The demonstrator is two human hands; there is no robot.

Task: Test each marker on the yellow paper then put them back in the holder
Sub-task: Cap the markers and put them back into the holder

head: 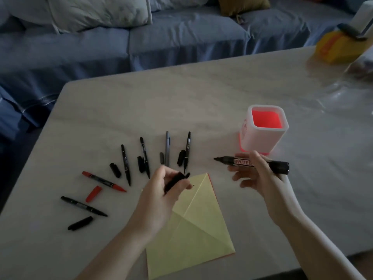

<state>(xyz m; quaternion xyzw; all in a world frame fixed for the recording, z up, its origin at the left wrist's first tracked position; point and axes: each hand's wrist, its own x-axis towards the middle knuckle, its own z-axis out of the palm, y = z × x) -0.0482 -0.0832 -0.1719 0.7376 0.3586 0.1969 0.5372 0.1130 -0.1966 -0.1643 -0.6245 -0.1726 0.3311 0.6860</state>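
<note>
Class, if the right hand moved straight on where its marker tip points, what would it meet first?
Likely the nearest thin black pen and its loose cap, unless the right hand passes above them.

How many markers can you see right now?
7. Six fan across the table: nearest black marker, red marker, second black marker, third black marker, grey marker, fourth black marker. The right hand holds the whiteboard marker. None looks hidden.

Dim, bluish, underexposed. Light from far right: soft glare on table (333, 93) there. Shadows faint, diffuse. Holder (260, 142) inside glows saturated red, brightest spot. Left hand (161, 188) and cap (175, 179) in it motion-blurred; marker (252, 161) label fairly sharp. Sofa (141, 43) soft, dark. Wide-angle distortion: table edges bow, corners stretched, far right smeared.
</note>
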